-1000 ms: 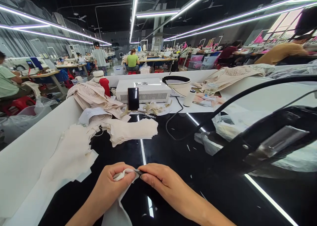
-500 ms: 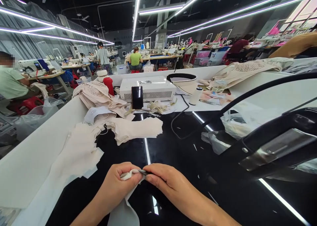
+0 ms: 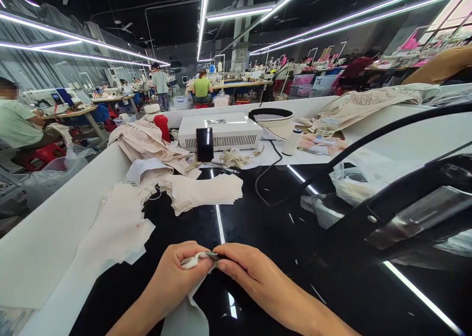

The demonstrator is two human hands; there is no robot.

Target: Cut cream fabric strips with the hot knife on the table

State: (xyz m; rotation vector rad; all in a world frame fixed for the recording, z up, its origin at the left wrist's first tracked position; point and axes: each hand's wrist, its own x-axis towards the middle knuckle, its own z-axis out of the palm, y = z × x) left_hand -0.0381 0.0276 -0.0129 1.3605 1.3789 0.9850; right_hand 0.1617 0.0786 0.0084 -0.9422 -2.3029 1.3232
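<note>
The left hand [image 3: 180,267] has its fingers pinched on a pale cloth [image 3: 187,314], bunched at its upper end and hanging down toward the near edge of the view. The right hand [image 3: 254,272] meets it, fingers closed around a small metal tool [image 3: 212,255] whose tip touches the bunched cloth; its kind is too hidden to tell. Both hands are above the black worktop [image 3: 273,238]. Beyond them lies a stack of cream fabric pieces [image 3: 206,191], with a phone [image 3: 204,144] leaning against a white box [image 3: 236,129] behind.
</note>
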